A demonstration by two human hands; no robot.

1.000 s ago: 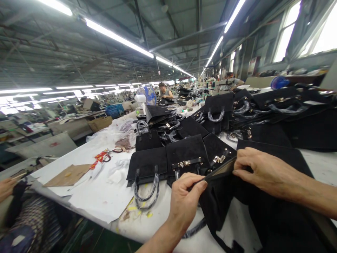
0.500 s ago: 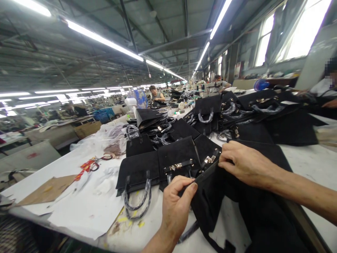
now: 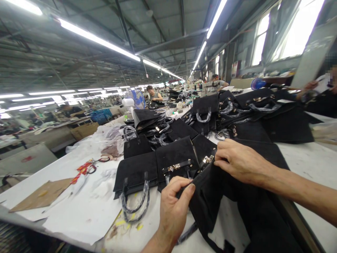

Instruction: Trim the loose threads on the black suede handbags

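Observation:
A black handbag (image 3: 207,193) hangs between my two hands, its edge stretched from one to the other. My left hand (image 3: 175,205) pinches the near left end of that edge between thumb and fingers. Farther up, my right hand (image 3: 234,158) grips the same edge with curled fingers. Just beyond them lies a black handbag with a gold clasp (image 3: 177,165), and to its left another black handbag (image 3: 137,170) with plastic-wrapped handles (image 3: 135,211). Part of the held bag's lower body runs out of view at the bottom.
Black handbags (image 3: 205,105) are heaped across the back of the white table (image 3: 86,218). Scissors (image 3: 92,167), brown cardboard (image 3: 42,195) and clear plastic (image 3: 92,140) lie on the left. A blue fan (image 3: 137,98) stands behind. Co-workers sit farther back and at right (image 3: 322,88).
The whole view has shifted slightly, so things sit a little farther left. Both hands keep their hold on the bag's edge. The co-worker at right has raised a hand.

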